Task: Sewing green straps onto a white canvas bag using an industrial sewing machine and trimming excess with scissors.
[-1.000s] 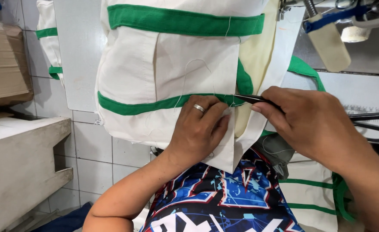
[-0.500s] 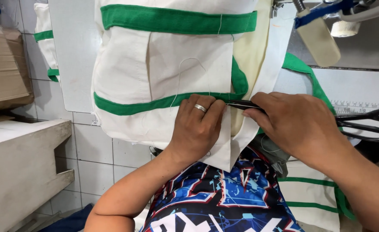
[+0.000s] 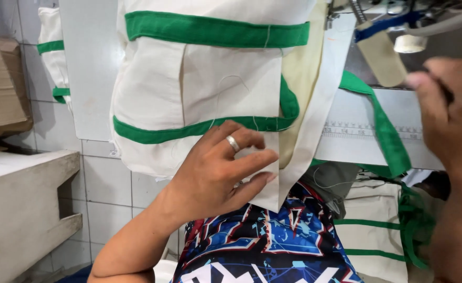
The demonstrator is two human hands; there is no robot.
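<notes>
A left hand (image 3: pixel 218 175), a ring on one finger, lies spread and flat on the lower edge of a cream cloth bag (image 3: pixel 210 89), fingers open and pressing the fabric rather than pinching it, just beneath the green band (image 3: pixel 189 130) that runs across the bag's front. The right hand (image 3: pixel 451 115) is raised near the frame's right edge, blurred; it appears loosely curled around something thin and dark, though whether it grips anything cannot be told.

The bag is draped over the pale tabletop (image 3: pixel 367 136) of a sewing machine, its bottom hanging over the near edge toward the person's lap and the blue patterned shirt (image 3: pixel 262 246). A second green band (image 3: pixel 215 30) crosses the bag higher up, and a loose green strap (image 3: pixel 377 120) trails off to the right over a printed ruler strip (image 3: pixel 367 131) on the machine bed.

The cloth looks light, soft and limp, likely to sag and fold wherever it is unsupported; the stitched green bands and hemmed edges seem the firmest places to take hold.

More cream-and-green bags are piled at lower right (image 3: pixel 377 230), another hangs at upper left (image 3: pixel 52 57), and a brown cardboard box (image 3: pixel 0 89) sits above a white bench (image 3: pixel 21 209) against the tiled wall (image 3: pixel 110 183).
</notes>
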